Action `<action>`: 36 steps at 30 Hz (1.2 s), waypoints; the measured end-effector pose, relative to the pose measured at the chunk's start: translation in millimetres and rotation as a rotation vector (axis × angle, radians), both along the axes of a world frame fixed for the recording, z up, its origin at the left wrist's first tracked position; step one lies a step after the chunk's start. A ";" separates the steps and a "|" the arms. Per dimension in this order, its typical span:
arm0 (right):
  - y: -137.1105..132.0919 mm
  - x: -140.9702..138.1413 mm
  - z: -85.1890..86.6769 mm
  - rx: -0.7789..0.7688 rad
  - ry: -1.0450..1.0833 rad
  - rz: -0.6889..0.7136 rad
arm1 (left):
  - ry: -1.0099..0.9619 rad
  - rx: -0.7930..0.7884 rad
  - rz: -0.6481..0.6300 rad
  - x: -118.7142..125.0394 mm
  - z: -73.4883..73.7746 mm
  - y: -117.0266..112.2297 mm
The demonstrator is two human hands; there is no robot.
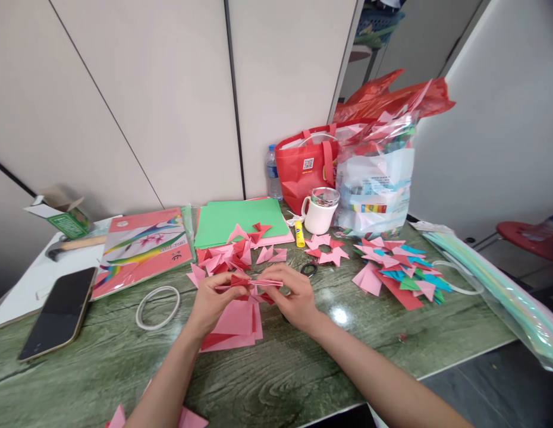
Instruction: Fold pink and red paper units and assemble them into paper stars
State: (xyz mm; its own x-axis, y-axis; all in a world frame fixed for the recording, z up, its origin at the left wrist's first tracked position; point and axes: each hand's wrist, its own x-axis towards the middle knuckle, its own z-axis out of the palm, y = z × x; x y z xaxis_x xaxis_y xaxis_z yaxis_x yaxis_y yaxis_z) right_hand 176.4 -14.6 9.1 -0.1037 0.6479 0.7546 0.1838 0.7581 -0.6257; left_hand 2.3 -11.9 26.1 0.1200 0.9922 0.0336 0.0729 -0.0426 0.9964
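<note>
Between both hands, above the table, is a piece of folded pink and red paper [264,283]. My left hand [216,297] pinches its red left end between thumb and fingers. On the other side, my right hand [294,294] grips the pink right end, fingers curled over it. Flat pink and red paper squares [232,333] lie just below the hands. Behind them is a heap of folded pink and red paper pieces [220,257]. A joined pink and red paper ring [326,249] lies farther right. My fingers partly hide the held folds.
Green paper sheets [241,221], a yellow glue stick [299,233] and a white mug [321,214] stand or lie at the back. At left are a phone [57,314], a white ring [157,308] and a hammer [75,244]. Multicoloured folded pieces [404,267] lie right.
</note>
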 end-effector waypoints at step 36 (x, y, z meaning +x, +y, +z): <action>-1.1 0.2 3.3 0.025 -0.017 -0.029 | -0.047 -0.034 -0.008 -0.4 -1.4 0.0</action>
State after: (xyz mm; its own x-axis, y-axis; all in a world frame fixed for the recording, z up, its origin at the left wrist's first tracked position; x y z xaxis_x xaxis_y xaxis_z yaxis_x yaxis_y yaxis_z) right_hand 176.6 -15.7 12.5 -0.0983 0.6316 0.7690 0.2159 0.7679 -0.6031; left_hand 2.0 -11.9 24.7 0.1272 0.9919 0.0052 0.0260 -0.0086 0.9996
